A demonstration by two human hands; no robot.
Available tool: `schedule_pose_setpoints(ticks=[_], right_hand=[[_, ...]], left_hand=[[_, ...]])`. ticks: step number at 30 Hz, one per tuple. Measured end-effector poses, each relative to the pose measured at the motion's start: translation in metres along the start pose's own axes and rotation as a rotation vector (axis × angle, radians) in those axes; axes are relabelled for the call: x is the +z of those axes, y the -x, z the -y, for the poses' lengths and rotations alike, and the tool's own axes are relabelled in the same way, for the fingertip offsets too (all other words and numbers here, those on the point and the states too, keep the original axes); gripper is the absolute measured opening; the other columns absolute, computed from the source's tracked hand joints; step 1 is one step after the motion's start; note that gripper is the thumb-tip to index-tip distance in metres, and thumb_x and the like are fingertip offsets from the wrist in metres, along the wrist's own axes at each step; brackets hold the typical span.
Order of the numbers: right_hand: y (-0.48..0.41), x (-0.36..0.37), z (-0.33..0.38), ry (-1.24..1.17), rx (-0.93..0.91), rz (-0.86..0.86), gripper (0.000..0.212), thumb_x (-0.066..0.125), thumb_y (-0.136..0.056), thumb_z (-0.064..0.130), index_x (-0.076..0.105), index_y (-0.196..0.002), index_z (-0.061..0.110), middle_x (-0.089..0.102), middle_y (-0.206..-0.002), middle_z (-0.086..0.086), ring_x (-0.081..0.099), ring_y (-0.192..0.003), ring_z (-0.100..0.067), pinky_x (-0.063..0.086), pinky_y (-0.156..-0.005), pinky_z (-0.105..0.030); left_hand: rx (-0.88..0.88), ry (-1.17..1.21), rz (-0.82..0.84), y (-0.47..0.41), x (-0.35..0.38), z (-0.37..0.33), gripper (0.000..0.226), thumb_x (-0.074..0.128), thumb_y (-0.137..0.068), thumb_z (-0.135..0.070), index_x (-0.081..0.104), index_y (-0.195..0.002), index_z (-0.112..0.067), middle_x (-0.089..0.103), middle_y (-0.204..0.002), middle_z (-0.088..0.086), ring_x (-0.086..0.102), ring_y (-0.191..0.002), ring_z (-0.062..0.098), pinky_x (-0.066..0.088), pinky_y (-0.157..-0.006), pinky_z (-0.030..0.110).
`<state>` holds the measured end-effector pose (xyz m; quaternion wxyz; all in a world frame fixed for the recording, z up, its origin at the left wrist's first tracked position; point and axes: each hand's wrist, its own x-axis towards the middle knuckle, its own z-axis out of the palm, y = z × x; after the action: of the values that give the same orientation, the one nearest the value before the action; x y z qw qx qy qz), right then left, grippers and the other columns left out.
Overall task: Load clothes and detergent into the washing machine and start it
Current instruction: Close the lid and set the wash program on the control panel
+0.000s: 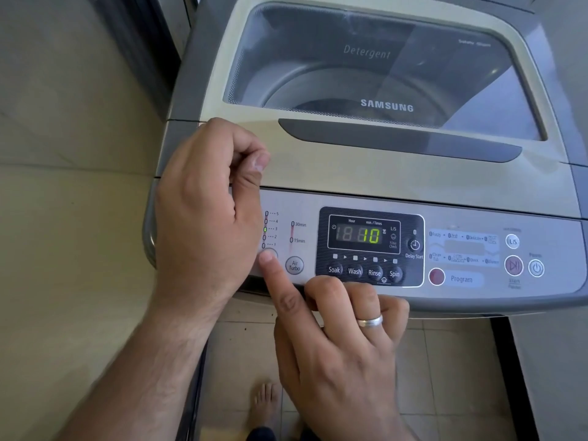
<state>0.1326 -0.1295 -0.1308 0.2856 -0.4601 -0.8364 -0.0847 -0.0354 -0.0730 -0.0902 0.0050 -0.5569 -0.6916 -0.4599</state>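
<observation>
Now closed grey washer (381,173) shows 10; right hand (337,354) forefinger presses it, left hand (203,202) curled empty.

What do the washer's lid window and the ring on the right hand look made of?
Dark see-through lid window: likely tinted glass or clear plastic, glossy with reflections, drum visible beneath. Plain silver ring: probably polished metal, bright highlights.

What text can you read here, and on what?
"Detergent": lid glass
"SAMSUNG": lid glass
"10": display, lit
"Hour": display
"min. / Times": display
"L/S": display; also white button
"Filter Check": display
"Delay Start": under clock button
"Soak", "Wash", "Rinse", "Spin": black panel
"Air Turbo": grey button
"30min", "15min": timer scale
"5" to "1": level scale
"Program": by red button
Too blurred: program names, start label, power label, lid corner print
</observation>
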Motion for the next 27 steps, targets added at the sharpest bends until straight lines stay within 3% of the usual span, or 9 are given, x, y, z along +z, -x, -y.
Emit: schedule_pose_setpoints(ticks=[7, 18, 27], right_hand=[[-0.0019, 0.0014, 0.0028, -0.020, 0.009, -0.013, 0.046, 0.065, -0.097, 0.023, 0.071, -0.141, 0.034, 0.064, -0.081, 0.005, 0.058, -0.067, -0.029, 0.039, -0.065, -0.045], [0.0009, 0.0028, 0.0019, -0.026, 0.026, -0.004, 0.059, 0.072, -0.087, 0.018, 0.069, -0.143, 0.036, 0.064, -0.083, 0.007, 0.057, -0.069, -0.026, 0.039, -0.067, -0.044], [-0.0001, 0.0022, 0.0039, -0.031, 0.044, -0.001, 0.053, 0.058, -0.095, 0.017, 0.069, -0.143, 0.037, 0.064, -0.082, 0.008, 0.058, -0.069, -0.026, 0.039, -0.067, -0.044]], left_hand=[[0.004, -0.004, -0.003, 0.0003, -0.0004, -0.0010, 0.015, 0.059, -0.112, -0.005, 0.067, -0.099, -0.002, 0.070, -0.093, 0.002, 0.065, -0.085, 0.028, 0.054, -0.080, 0.045], [-0.008, -0.023, -0.017, 0.0012, 0.0006, -0.0033, 0.016, 0.059, -0.112, -0.004, 0.066, -0.099, 0.000, 0.071, -0.092, 0.005, 0.065, -0.085, 0.029, 0.053, -0.080, 0.044], [0.001, -0.032, -0.012, 0.0011, 0.0005, -0.0031, 0.015, 0.058, -0.112, -0.003, 0.067, -0.100, 0.001, 0.071, -0.093, 0.006, 0.066, -0.086, 0.030, 0.052, -0.080, 0.039]])
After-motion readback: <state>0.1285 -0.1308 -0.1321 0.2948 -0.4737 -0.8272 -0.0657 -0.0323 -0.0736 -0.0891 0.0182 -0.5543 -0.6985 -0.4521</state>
